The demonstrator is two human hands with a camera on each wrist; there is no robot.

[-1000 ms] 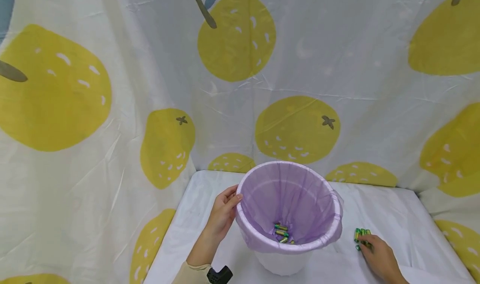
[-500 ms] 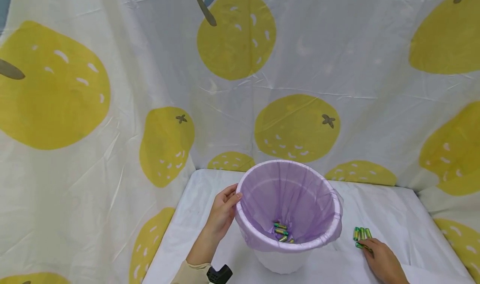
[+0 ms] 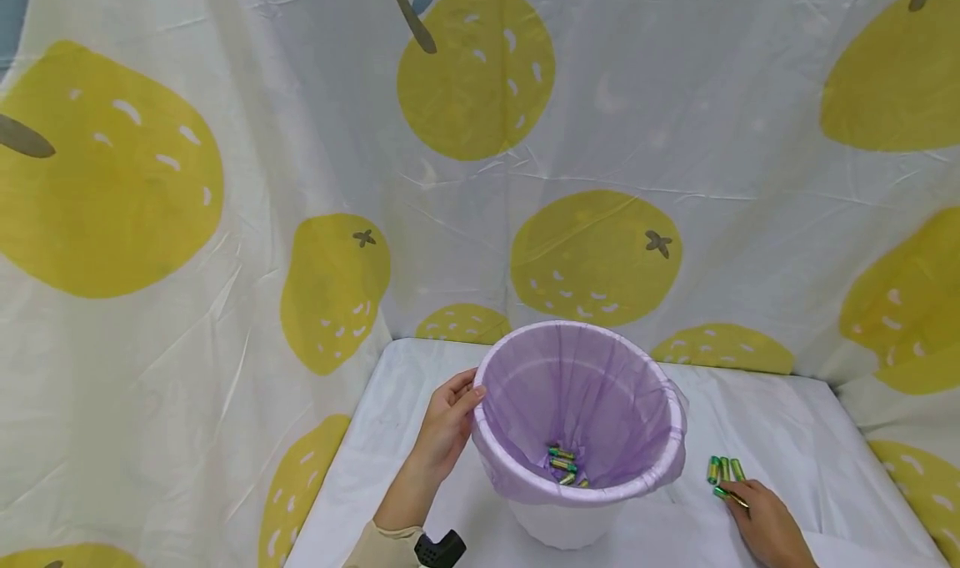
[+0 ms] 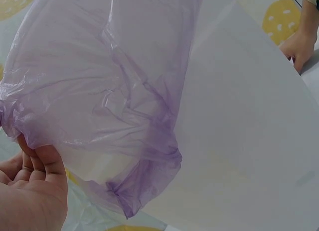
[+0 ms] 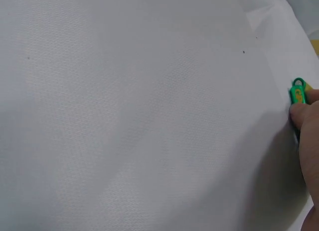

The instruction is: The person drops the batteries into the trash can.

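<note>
A pale curtain [image 3: 697, 76] printed with yellow fruit [image 3: 596, 255] rises behind the back edge of your white-covered desk [image 3: 787, 422] and hangs along its left and right edges, walling in your work area on three sides. The desk's two back corners look rounded, and its surface is lightly creased toward the right edge. A stretch of white surface separates the bin from the loose batteries, and more of it runs from them to the right edge.

The white bin [image 3: 566, 525] stands upright, a little nearer the left edge than the right. Seen from your head, its rim overlaps the back edge, though its base sits well forward of that. A translucent purple liner [image 3: 525, 397] covers the inside and folds over the rim, gathering in a bunched tuft outside, as your left wrist view shows.

Your left hand [image 3: 444, 430] grips the rim on its left side, thumb over the top; a beige sleeve [image 3: 382, 546] and a black device [image 3: 441, 549] sit at that wrist. Your right hand [image 3: 767, 518] is narrowed, pinching a green-and-gold battery [image 3: 722, 492] toward the right edge.

Just beyond those fingers, three loose batteries [image 3: 724, 469] lie side by side, roughly pointing to the back edge. Several binned batteries [image 3: 563, 464] lie jumbled at the liner's bottom.
</note>
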